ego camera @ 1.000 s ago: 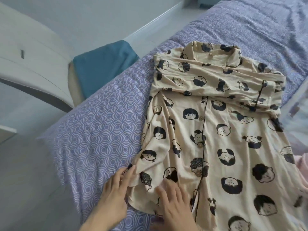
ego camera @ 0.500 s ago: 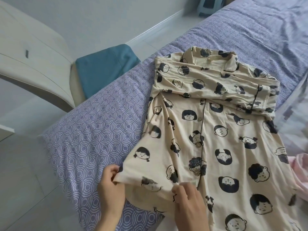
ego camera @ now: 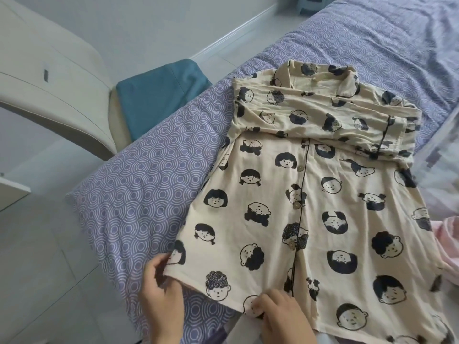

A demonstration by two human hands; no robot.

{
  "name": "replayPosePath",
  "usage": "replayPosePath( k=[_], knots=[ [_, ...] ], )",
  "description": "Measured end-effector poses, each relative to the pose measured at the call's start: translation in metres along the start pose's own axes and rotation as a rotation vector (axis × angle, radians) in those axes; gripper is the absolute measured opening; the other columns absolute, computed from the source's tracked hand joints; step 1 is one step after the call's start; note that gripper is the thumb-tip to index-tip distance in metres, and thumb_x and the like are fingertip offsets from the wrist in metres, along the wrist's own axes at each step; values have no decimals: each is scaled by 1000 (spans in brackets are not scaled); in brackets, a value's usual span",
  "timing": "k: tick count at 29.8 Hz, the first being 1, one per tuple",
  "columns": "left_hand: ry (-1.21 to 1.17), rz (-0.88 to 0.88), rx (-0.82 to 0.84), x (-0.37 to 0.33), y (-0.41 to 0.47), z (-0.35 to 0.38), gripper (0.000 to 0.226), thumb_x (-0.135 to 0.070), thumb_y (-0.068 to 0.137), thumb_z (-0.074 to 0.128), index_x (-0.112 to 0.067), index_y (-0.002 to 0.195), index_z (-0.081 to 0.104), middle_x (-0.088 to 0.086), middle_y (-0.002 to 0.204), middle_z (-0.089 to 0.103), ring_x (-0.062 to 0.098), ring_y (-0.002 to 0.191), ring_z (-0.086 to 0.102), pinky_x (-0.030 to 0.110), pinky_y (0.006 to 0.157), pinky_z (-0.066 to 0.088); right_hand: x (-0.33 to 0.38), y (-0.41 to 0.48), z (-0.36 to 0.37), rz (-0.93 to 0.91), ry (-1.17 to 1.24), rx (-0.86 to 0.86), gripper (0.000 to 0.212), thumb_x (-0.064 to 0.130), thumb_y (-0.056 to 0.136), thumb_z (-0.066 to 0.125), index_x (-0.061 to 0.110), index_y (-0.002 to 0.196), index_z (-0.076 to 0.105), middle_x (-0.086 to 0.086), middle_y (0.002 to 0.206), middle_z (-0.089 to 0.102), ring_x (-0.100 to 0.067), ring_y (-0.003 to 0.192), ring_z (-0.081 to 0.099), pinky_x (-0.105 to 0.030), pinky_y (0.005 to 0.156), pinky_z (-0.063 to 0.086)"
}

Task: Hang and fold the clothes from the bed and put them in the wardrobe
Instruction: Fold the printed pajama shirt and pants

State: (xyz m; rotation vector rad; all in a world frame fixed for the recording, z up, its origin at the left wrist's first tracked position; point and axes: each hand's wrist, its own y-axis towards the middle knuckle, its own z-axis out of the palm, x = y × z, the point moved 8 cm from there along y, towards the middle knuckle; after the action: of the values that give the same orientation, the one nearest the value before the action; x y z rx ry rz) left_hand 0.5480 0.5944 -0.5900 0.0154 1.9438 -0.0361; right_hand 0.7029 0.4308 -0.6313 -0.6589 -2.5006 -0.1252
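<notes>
A cream pyjama shirt (ego camera: 320,194) printed with black cartoon faces lies front up on the bed (ego camera: 149,184), which has a purple patterned cover. Its sleeves are folded across the chest below the collar. My left hand (ego camera: 161,291) pinches the shirt's lower left corner at the hem. My right hand (ego camera: 280,316) grips the hem near the button placket, close to the bottom edge of the view. The left side of the shirt is pulled flat and smooth.
A folded teal cloth (ego camera: 161,95) lies on a cream chair (ego camera: 57,83) left of the bed. Pink fabric (ego camera: 447,242) shows at the right edge. Pale floor tiles (ego camera: 37,281) run along the bed's left side.
Both hands went from resting flat on the crumpled lower left hem to gripping it. They drew the left side outward, so the folded-under part now lies spread flat.
</notes>
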Motion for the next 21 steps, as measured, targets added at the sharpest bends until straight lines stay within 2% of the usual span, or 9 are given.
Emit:
replayPosePath(
  k=[2,6,9,11,12,13,15,17,21],
  knots=[
    [-46,-41,125,-5,-10,17,24,-22,87,62,-44,97,60,-37,86,63,-20,85,55,-2,70,40,-3,3,-10,117,238,72,30,17,60,42,34,85,47,16,70,55,-1,79,51,-10,65,40],
    [-61,-10,305,-27,-37,55,58,-55,81,44,-7,104,67,5,91,70,5,92,64,13,81,44,-15,3,-31,473,904,37,36,4,89,56,39,95,61,18,100,68,-3,100,62,-17,87,47],
    [-71,207,481,-64,-67,84,46,-65,85,40,-37,116,59,-21,96,67,-20,75,54,-2,70,39,-11,12,-77,577,1181,-98,22,15,88,58,27,101,71,7,92,73,0,94,65,-29,96,48],
    [-56,316,658,-86,-91,107,47,-61,92,34,-43,135,43,-19,114,62,-16,91,55,6,82,43,-39,-1,-110,683,1209,-307,21,8,90,52,23,101,61,3,75,69,-2,86,67,-14,85,48],
    [-54,385,705,-93,-104,118,48,-58,94,32,-40,138,39,-10,127,58,-4,107,58,15,92,43,-69,-18,-123,735,1054,-382,28,5,90,54,22,90,75,4,81,66,-12,97,66,-14,86,47],
    [-35,455,701,-99,-110,123,48,-55,96,31,-37,140,38,-8,136,52,5,120,53,19,100,40,-88,-31,-137,765,856,-411,28,3,88,57,30,84,63,2,91,63,-22,109,60,-24,93,46],
    [-60,514,618,-105,-107,120,41,-50,98,29,-42,138,39,-24,138,46,-2,126,45,11,102,35,-137,-66,-143,898,457,-420,27,0,84,61,17,104,58,-5,103,57,-33,112,52,-44,100,40],
    [-77,509,525,-102,-101,116,37,-47,99,28,-47,132,44,-40,129,44,-18,121,39,-1,96,28,-179,-98,-144,1018,190,-396,43,6,80,68,4,121,53,-16,115,56,-36,114,48,-44,99,35],
    [72,485,395,-100,-89,110,35,-25,97,43,-1,104,68,10,114,53,-26,115,37,-8,89,25,-224,-125,-126,1151,165,-214,66,39,76,71,1,125,50,-22,122,57,-36,113,53,-46,96,41]
  ],
)
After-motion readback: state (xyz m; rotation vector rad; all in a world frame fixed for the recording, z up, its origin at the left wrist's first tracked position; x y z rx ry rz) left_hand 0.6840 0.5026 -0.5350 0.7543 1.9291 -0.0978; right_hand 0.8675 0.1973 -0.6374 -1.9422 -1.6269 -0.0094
